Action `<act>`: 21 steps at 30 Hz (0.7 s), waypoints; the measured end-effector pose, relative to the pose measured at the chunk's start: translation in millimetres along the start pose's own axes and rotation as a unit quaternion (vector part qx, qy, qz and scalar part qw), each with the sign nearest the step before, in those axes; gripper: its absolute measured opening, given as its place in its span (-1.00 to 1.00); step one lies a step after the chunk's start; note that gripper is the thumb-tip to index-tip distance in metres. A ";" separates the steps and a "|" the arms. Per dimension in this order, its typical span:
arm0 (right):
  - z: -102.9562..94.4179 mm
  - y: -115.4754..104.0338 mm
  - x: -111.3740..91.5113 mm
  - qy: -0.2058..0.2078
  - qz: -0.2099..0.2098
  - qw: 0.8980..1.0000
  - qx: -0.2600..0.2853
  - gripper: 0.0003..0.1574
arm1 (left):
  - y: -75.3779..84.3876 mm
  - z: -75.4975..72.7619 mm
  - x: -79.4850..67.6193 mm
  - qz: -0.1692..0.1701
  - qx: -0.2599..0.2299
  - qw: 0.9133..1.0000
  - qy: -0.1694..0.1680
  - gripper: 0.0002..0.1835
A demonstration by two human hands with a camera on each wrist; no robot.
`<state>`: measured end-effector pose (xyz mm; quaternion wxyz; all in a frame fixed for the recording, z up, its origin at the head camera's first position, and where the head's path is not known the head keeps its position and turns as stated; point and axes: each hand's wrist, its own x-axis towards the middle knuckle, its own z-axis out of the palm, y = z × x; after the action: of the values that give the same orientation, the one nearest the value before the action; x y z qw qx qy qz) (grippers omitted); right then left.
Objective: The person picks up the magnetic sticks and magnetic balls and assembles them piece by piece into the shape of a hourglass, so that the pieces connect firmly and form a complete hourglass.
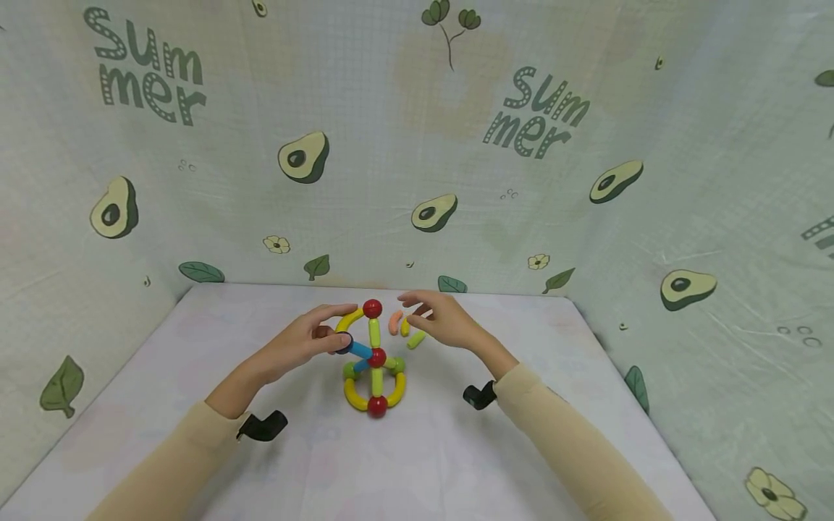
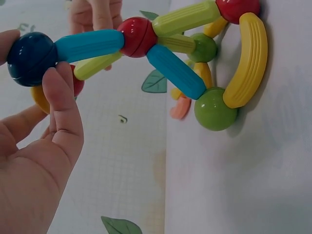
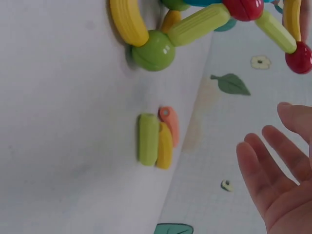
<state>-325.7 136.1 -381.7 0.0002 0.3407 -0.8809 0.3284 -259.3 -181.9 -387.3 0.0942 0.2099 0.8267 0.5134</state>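
A built figure of magnetic sticks and balls stands on the table, with a red ball (image 1: 376,357) at its middle and curved yellow sticks (image 1: 353,396) in its base. My left hand (image 1: 291,349) pinches the dark blue ball (image 2: 31,59) between thumb and fingers. That ball sits on the end of a blue stick (image 2: 90,45). A curved yellow stick (image 1: 349,319) joins the top red ball (image 1: 372,309) near my left fingertips. To the right of the figure's top, my right hand (image 1: 446,319) hovers with relaxed fingers and nothing in them.
Loose on the table behind the figure lie a light green stick (image 3: 148,140), a curved yellow stick (image 3: 165,146) and a curved pink stick (image 3: 169,126), side by side. A printed cloth wall (image 1: 378,246) rises at the table's back edge.
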 end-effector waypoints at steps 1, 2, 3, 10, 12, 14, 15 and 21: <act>-0.2 3.9 -1.1 0.000 0.003 1.000 -0.003 -0.45 | -0.2 -0.1 -0.3 0.000 0.000 1.000 0.001 -0.29; -0.1 8.0 -2.0 -0.001 0.006 1.000 -0.006 -0.46 | -0.6 -0.2 -0.6 0.000 0.002 1.000 0.003 -0.29; 0.4 12.2 -2.3 -0.002 0.008 1.000 -0.006 -0.46 | -1.2 -0.4 -1.0 0.000 0.002 1.000 0.004 -0.29; 13.2 43.1 -2.9 -0.036 0.013 0.999 -0.002 -0.44 | -3.2 -0.9 -2.2 -0.006 0.003 1.000 0.007 -0.28; 18.2 50.1 -3.5 -0.043 0.014 0.999 -0.002 -0.44 | -2.8 -0.6 -1.9 -0.008 0.003 1.000 0.007 -0.27; 22.6 54.5 -3.9 -0.049 0.018 0.999 0.001 -0.44 | -2.4 -0.3 -1.6 -0.010 0.004 1.000 0.007 -0.27; 24.6 56.2 -4.0 -0.051 0.021 0.998 0.000 -0.44 | -2.4 -0.1 -1.5 -0.011 0.005 1.000 0.007 -0.27; 32.1 60.9 -2.5 -0.056 0.035 0.998 -0.021 -0.48 | -4.5 -0.4 -1.8 -0.015 0.006 1.000 0.010 -0.27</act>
<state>-353.1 152.6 -442.7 -0.0535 0.3273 -0.8977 0.2901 -258.9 -184.7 -391.3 0.0922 0.1926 0.8340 0.5088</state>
